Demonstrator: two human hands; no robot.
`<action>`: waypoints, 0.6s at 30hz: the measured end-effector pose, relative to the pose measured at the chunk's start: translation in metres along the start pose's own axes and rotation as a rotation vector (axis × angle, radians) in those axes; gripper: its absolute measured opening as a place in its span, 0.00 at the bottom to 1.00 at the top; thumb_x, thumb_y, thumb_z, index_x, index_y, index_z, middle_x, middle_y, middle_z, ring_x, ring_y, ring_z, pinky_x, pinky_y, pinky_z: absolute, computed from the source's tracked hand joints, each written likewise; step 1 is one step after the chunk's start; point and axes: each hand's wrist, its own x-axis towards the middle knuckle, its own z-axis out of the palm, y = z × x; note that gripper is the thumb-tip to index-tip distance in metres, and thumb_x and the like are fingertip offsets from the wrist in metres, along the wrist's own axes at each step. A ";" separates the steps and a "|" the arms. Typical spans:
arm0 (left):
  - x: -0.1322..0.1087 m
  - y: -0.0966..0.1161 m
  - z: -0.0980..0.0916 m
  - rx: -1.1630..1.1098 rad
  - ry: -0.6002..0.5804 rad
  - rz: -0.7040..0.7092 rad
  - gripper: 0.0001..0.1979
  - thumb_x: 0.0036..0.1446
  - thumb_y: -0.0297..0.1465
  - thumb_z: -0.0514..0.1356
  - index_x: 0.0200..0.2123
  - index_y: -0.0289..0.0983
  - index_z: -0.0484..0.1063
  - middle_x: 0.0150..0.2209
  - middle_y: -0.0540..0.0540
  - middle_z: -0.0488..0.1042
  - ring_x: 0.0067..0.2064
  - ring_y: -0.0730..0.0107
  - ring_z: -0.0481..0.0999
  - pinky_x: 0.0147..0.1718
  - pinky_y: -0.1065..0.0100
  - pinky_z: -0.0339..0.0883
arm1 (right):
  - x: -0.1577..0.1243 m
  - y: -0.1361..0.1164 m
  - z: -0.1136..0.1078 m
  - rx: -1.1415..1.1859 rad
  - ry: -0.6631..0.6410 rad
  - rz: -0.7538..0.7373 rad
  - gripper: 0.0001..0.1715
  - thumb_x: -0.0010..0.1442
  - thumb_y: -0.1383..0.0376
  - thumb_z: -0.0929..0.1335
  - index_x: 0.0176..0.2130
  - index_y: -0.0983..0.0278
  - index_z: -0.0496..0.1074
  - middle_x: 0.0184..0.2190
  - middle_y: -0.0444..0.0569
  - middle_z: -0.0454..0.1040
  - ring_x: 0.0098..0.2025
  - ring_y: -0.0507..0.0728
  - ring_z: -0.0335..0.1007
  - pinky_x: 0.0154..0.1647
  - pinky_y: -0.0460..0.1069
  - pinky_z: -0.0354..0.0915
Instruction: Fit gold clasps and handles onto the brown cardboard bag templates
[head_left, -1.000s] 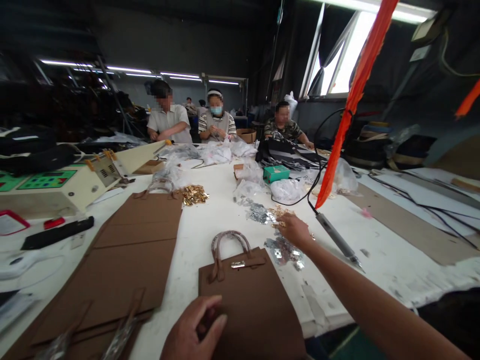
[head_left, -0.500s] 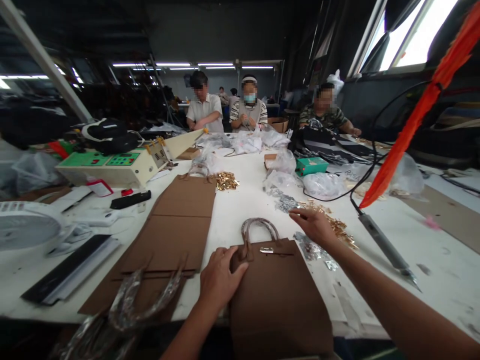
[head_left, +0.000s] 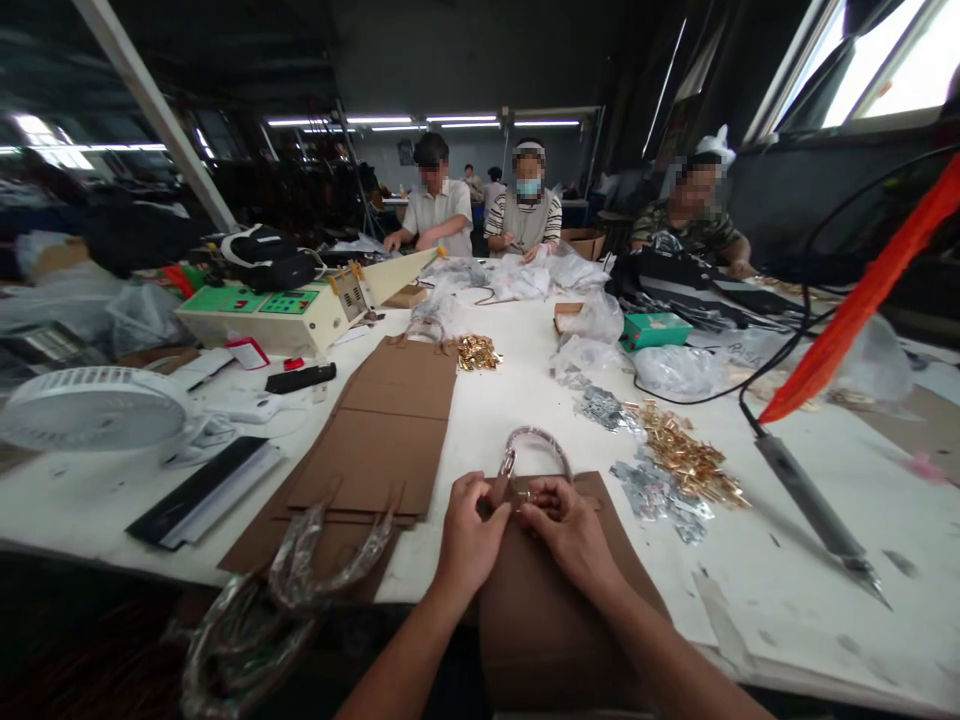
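A brown bag (head_left: 547, 610) with wrapped handles lies flat at the near table edge. My left hand (head_left: 471, 535) is closed on the bag's top edge beside the left handle base. My right hand (head_left: 568, 530) is closed at the bag's front strap, pinching a small gold metal piece against it. A heap of gold metal fittings (head_left: 686, 458) and silver plastic-wrapped ones (head_left: 660, 495) lies just right of the bag.
Stacked brown bags (head_left: 382, 440) lie to the left, with plastic-wrapped handles (head_left: 300, 570) near the edge. A hanging electric screwdriver (head_left: 814, 505) rests at right under an orange strap (head_left: 862, 300). A green-topped machine (head_left: 277, 315), a white fan (head_left: 90, 410) and three seated people stand beyond.
My right hand came back from the heap of fittings to the bag's strap. My left hand slid up the bag to its top edge. The camera turned left.
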 end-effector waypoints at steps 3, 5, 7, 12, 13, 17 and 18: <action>-0.009 -0.002 0.000 -0.293 0.055 -0.270 0.09 0.51 0.32 0.64 0.37 0.39 0.71 0.41 0.43 0.78 0.46 0.57 0.78 0.48 0.60 0.69 | -0.002 0.003 0.000 -0.061 -0.024 0.008 0.19 0.58 0.54 0.74 0.47 0.61 0.78 0.39 0.49 0.81 0.40 0.60 0.77 0.43 0.52 0.71; -0.013 -0.001 -0.004 -0.508 0.060 -0.479 0.20 0.50 0.34 0.65 0.47 0.38 0.69 0.33 0.47 0.79 0.36 0.60 0.79 0.39 0.62 0.71 | -0.003 0.003 0.001 -0.094 -0.040 0.018 0.18 0.59 0.54 0.73 0.46 0.60 0.79 0.39 0.49 0.81 0.40 0.60 0.77 0.43 0.52 0.71; -0.016 0.002 -0.010 -0.648 0.037 -0.605 0.27 0.49 0.35 0.66 0.53 0.37 0.67 0.32 0.47 0.79 0.33 0.62 0.79 0.35 0.64 0.70 | -0.005 0.002 0.002 -0.126 -0.049 0.015 0.17 0.59 0.54 0.73 0.45 0.60 0.79 0.38 0.48 0.82 0.38 0.60 0.77 0.41 0.52 0.71; -0.019 0.004 -0.023 -0.687 -0.209 -0.582 0.13 0.52 0.38 0.66 0.36 0.34 0.77 0.30 0.45 0.79 0.30 0.68 0.76 0.28 0.71 0.66 | -0.011 -0.007 0.009 -0.272 -0.066 -0.025 0.12 0.58 0.56 0.73 0.39 0.60 0.79 0.34 0.46 0.81 0.36 0.59 0.77 0.40 0.51 0.70; -0.020 0.003 -0.023 -0.685 -0.221 -0.574 0.13 0.52 0.38 0.65 0.34 0.34 0.77 0.30 0.46 0.79 0.29 0.69 0.75 0.27 0.72 0.65 | -0.013 -0.010 0.011 -0.323 -0.064 -0.048 0.11 0.58 0.56 0.73 0.38 0.60 0.79 0.35 0.46 0.81 0.37 0.60 0.77 0.41 0.51 0.69; -0.024 0.000 -0.020 -0.687 -0.155 -0.547 0.11 0.53 0.37 0.65 0.35 0.35 0.79 0.28 0.48 0.78 0.29 0.71 0.75 0.27 0.73 0.64 | -0.018 -0.017 0.015 -0.451 -0.095 -0.083 0.11 0.59 0.56 0.71 0.37 0.59 0.81 0.37 0.47 0.82 0.40 0.60 0.78 0.45 0.53 0.69; -0.025 -0.001 -0.019 -0.691 -0.141 -0.539 0.11 0.53 0.37 0.65 0.36 0.35 0.79 0.28 0.48 0.79 0.29 0.71 0.75 0.27 0.73 0.65 | -0.018 -0.018 0.015 -0.466 -0.101 -0.077 0.12 0.59 0.56 0.71 0.38 0.59 0.81 0.37 0.47 0.82 0.40 0.60 0.78 0.45 0.53 0.69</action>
